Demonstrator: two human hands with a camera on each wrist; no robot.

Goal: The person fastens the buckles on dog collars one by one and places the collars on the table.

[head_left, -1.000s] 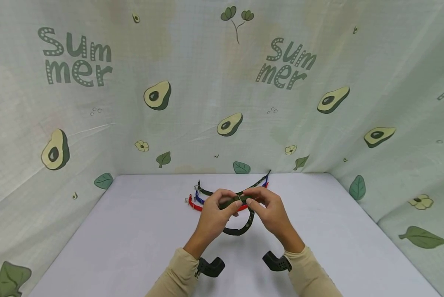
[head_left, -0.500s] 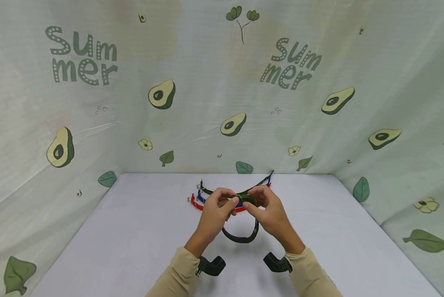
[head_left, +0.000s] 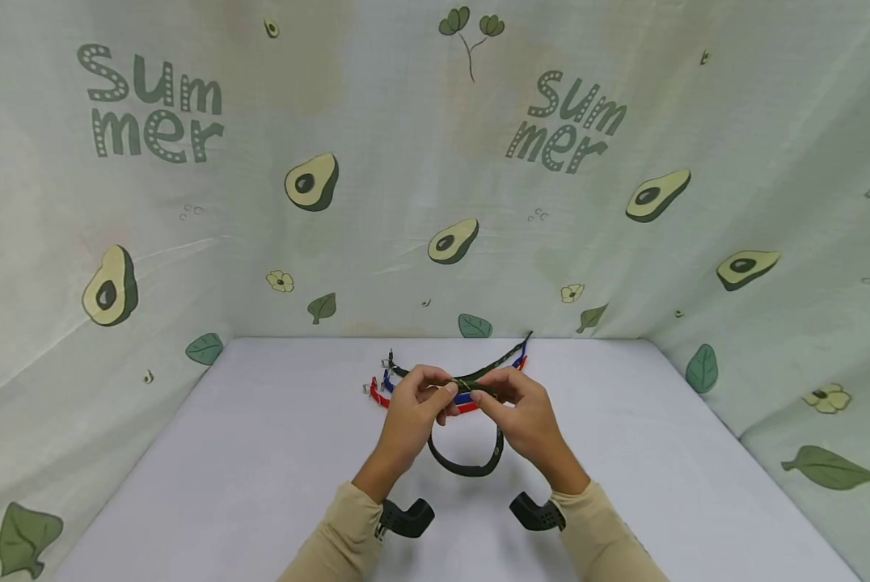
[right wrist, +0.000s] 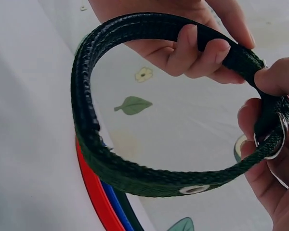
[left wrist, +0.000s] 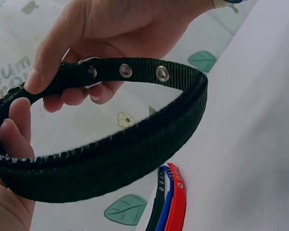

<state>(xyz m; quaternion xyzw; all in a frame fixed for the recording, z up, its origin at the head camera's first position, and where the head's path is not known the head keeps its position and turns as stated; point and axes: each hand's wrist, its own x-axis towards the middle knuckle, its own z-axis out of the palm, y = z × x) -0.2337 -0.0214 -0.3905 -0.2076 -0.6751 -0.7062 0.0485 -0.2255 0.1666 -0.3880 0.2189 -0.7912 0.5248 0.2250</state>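
So the dark green collar (head_left: 466, 453) is held up off the white table (head_left: 260, 453), pinched at its top between both hands, with the loop hanging down under them toward the person. The left hand (head_left: 410, 412) has thumb and fingers curled round the strap, and the right hand (head_left: 524, 416) pinches the end with the metal buckle (right wrist: 274, 139); in the left wrist view three metal eyelets (left wrist: 125, 71) show along that end. Count: one collar in hand, three more lying flat on the table just behind the hands, one red (head_left: 377, 396), one blue (head_left: 387, 381), one dark green (head_left: 504, 358). Both forearms come in from the bottom edge, angled inward, fingertips nearly meeting
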